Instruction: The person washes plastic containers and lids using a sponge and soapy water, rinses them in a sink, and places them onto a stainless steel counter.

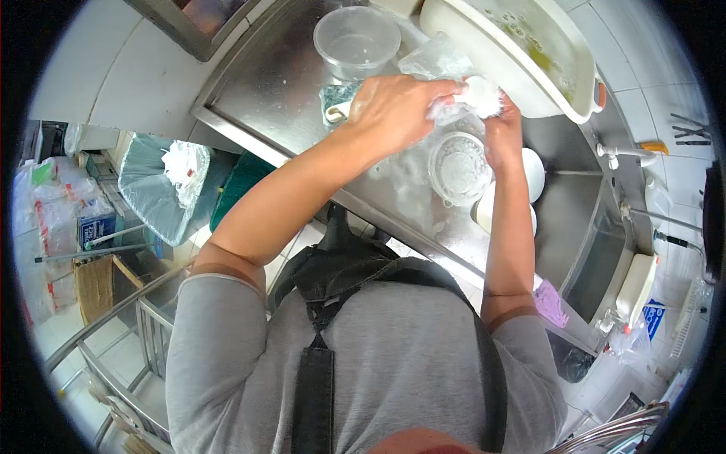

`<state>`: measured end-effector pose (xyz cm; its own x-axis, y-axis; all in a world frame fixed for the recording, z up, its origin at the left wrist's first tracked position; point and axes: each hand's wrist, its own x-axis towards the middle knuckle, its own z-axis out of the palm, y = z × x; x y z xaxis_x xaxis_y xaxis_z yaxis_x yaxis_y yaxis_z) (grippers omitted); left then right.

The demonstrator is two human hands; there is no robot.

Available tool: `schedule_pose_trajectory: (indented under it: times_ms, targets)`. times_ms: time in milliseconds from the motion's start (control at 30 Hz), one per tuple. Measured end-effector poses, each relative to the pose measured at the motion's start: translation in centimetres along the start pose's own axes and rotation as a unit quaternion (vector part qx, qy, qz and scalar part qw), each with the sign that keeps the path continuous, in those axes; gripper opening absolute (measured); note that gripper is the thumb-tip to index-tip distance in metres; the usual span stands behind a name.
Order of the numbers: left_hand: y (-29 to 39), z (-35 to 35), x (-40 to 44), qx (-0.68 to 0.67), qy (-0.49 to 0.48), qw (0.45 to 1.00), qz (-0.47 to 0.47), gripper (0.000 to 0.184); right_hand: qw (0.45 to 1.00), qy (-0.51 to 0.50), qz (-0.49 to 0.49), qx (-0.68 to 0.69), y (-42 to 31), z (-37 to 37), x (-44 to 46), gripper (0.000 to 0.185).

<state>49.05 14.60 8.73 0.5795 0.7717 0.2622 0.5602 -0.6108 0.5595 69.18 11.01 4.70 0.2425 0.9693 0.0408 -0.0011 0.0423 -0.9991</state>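
Observation:
Both hands meet over the steel counter at a white, foam-covered object [482, 97] whose exact kind I cannot make out. My left hand [404, 110] reaches across from the left, its fingers closed on the object's near side. My right hand [504, 132] grips its right side, fingers bent around it. Clear, wet plastic shows just below the fingers. A round clear plastic container [460, 168] with suds lies under the hands. Beside my left hand is a green scouring pad [333, 97] with a white curved piece on it. Behind are a clear round tub [357, 44] and another clear plastic container [436, 59].
A large cream basin [495, 49] with cloudy water and scraps stands at the back. White bowls [532, 175] sit right of my forearm, near the steel sink [563, 151]. A purple cloth [550, 304] hangs by the front edge. A lined bin [144, 181] stands left.

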Motion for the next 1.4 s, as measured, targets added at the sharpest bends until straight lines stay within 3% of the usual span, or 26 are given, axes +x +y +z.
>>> schedule_pose_trajectory:
  times_ms: [100, 167, 200, 233, 267, 300, 367, 400, 433, 467, 567, 633, 700, 733, 800, 833, 900, 933, 1067, 1133, 1167, 1233, 1267, 1333, 1400]
  targets:
    - [-0.5, -0.3, 0.0, -0.015, 0.005, 1.0, -0.001, 0.047, 0.997, -0.006, 0.009, -0.073, -1.8, -0.6, -0.5, 0.041]
    - [-3.0, -0.3, 0.1, -0.006, 0.071, 0.996, -0.051, 0.042, 0.992, -0.004, 0.029, -0.125, -0.1, -2.5, -0.4, 0.04]
    - [-4.8, -1.1, 0.2, 0.052, 0.047, 0.991, -0.115, 0.041, 0.964, -0.047, -0.066, -0.252, 0.3, -2.9, -0.4, 0.043]
    - [-7.5, -1.5, -0.2, 0.091, 0.081, 0.985, -0.124, 0.039, 0.91, -0.088, -0.162, -0.372, 0.4, -3.0, -0.2, 0.045]
    - [-9.9, -1.8, -0.8, 0.13, 0.113, 0.976, -0.131, 0.037, 0.845, -0.121, -0.162, -0.494, -0.2, -2.8, -0.1, 0.051]
    - [-11.1, -2.8, -1.2, 0.144, 0.138, 0.967, -0.161, 0.036, 0.846, -0.121, -0.161, -0.493, 0.2, -2.3, 0.1, 0.051]
    - [-14.2, -4.2, -2.2, 0.162, 0.175, 0.949, -0.207, 0.036, 0.718, -0.089, -0.252, -0.642, 0.8, 0.3, 0.7, 0.052]
    - [-15.9, -4.1, -2.7, 0.159, 0.144, 0.943, -0.256, 0.036, 0.706, -0.071, -0.29, -0.642, 0.4, 2.2, 0.8, 0.055]
    - [-16.9, -4.2, -3.1, 0.155, 0.111, 0.933, -0.304, 0.036, 0.734, -0.093, -0.294, -0.605, 0.5, 4.2, 1.1, 0.056]
    - [-18.0, -3.7, -3.4, 0.155, 0.111, 0.933, -0.305, 0.036, 0.761, -0.115, -0.296, -0.566, 0.8, 6.1, 1.7, 0.058]
    - [-19.4, -2.3, -4.1, 0.204, 0.032, 0.932, -0.297, 0.041, 0.768, -0.174, -0.332, -0.52, 2.8, 11.6, 4.8, 0.056]
    - [-17.5, -1.1, -3.7, 0.178, 0.103, 0.963, -0.176, 0.059, 0.625, -0.17, -0.376, -0.663, 4.0, 14.1, 6.9, 0.049]
    - [-17.1, 2.1, -2.7, -0.042, 0.162, 0.981, -0.101, 0.084, 0.629, -0.225, -0.324, -0.67, 1.8, 15.6, 7.5, 0.045]
    - [-16.9, 3.3, -2.1, -0.043, 0.164, 0.98, -0.101, 0.084, 0.629, -0.28, -0.272, -0.672, 0.8, 16.3, 7.9, 0.042]
    - [-16.4, 5.0, -1.2, -0.172, 0.21, 0.955, -0.123, 0.106, 0.632, -0.305, -0.265, -0.661, 0.5, 16.1, 9.1, 0.039]
    - [-16.2, 5.3, -0.9, -0.174, 0.212, 0.953, -0.125, 0.106, 0.636, -0.33, -0.257, -0.648, -0.1, 16.1, 9.4, 0.036]
    - [-16.0, 5.7, -0.3, -0.188, 0.247, 0.95, -0.041, 0.116, 0.653, -0.349, -0.237, -0.629, -1.3, 15.9, 9.9, 0.034]
    - [-15.0, 4.9, -0.3, -0.289, 0.209, 0.931, -0.078, 0.123, 0.671, -0.365, -0.216, -0.608, -2.1, 15.8, 10.1, 0.032]
    - [-14.3, 4.6, 0.0, -0.287, 0.227, 0.928, -0.065, 0.125, 0.706, -0.381, -0.183, -0.568, -3.6, 14.0, 11.0, 0.028]
    - [-14.6, 4.7, 0.2, -0.256, 0.209, 0.942, -0.064, 0.126, 0.783, -0.361, -0.12, -0.492, -4.3, 12.7, 10.9, 0.026]
    - [-15.2, 5.1, -0.1, -0.259, 0.208, 0.941, -0.064, 0.126, 0.783, -0.361, -0.118, -0.493, -5.0, 12.1, 10.6, 0.026]
    - [-16.9, 5.3, -1.0, -0.155, 0.263, 0.949, -0.075, 0.121, 0.873, -0.288, -0.073, -0.386, -6.6, 10.9, 10.5, 0.023]
    - [-17.5, 5.2, -1.1, -0.157, 0.265, 0.948, -0.076, 0.121, 0.872, -0.289, -0.073, -0.388, -6.9, 10.1, 11.1, 0.023]
    - [-17.9, 4.7, -1.4, -0.187, 0.275, 0.94, -0.074, 0.112, 0.914, -0.187, -0.104, -0.344, -7.5, 9.4, 11.9, 0.021]
    - [-17.5, 4.0, -1.0, -0.118, 0.235, 0.96, -0.096, 0.105, 0.894, -0.15, -0.154, -0.394, -8.1, 9.7, 10.8, 0.02]
